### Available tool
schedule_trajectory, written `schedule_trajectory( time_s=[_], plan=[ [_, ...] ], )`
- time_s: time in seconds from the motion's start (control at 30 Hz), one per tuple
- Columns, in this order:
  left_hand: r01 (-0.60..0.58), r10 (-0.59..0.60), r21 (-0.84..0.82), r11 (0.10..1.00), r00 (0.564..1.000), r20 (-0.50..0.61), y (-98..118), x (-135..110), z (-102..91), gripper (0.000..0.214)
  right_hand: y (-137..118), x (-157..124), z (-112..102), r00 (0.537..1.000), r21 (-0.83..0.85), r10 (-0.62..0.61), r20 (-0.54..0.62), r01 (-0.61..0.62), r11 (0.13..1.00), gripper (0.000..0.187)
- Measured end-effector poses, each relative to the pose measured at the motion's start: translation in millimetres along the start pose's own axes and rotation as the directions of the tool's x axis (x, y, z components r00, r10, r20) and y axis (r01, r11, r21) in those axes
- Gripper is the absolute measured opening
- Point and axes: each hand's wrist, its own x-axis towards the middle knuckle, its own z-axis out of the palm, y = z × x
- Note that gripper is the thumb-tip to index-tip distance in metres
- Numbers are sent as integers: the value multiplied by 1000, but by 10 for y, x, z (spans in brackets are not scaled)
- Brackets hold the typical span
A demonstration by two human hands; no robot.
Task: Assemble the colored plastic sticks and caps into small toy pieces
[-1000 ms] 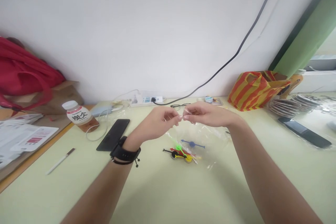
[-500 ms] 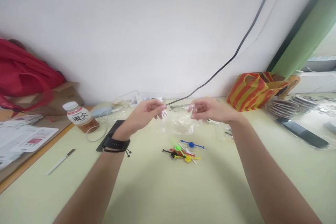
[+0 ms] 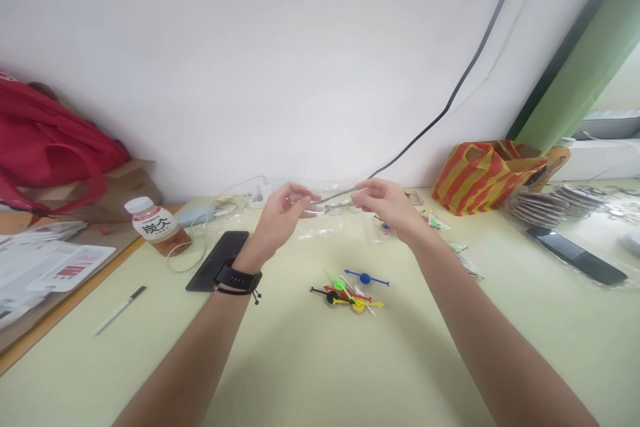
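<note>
A clear plastic bag point(image 3: 323, 225) stretches between my hands above the far part of the table. My left hand point(image 3: 279, 219), with a black watch on its wrist, is closed on the bag's left side. My right hand point(image 3: 386, 205) pinches its right side. Nearer to me lies a loose group of coloured plastic spinner arrows: a blue one point(image 3: 365, 278), a green one point(image 3: 340, 285), a black one point(image 3: 331, 297), a yellow one point(image 3: 359, 305), and red and white ones partly beneath them. Glasses point(image 3: 336, 207) show through behind the bag.
At left are a drink bottle point(image 3: 155, 227), a dark phone point(image 3: 219, 260), a pen point(image 3: 120, 310) and a red bag point(image 3: 55, 140). Right of me are small filled packets point(image 3: 465, 259), a striped bag point(image 3: 475, 177), stacked discs point(image 3: 535, 207) and a wrapped phone point(image 3: 575, 255).
My hands have come a little closer together, and the bag between them is spread higher. Small packets beside my right arm show more. The spinner arrows have stayed put.
</note>
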Motion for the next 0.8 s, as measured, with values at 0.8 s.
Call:
schedule_trajectory(
  time_s=[0.8],
  plan=[
    [33,-33,-41,999,999,9,41,-29,9,25,115,49,-136,994,241,70,86,-89,966,44]
  ],
)
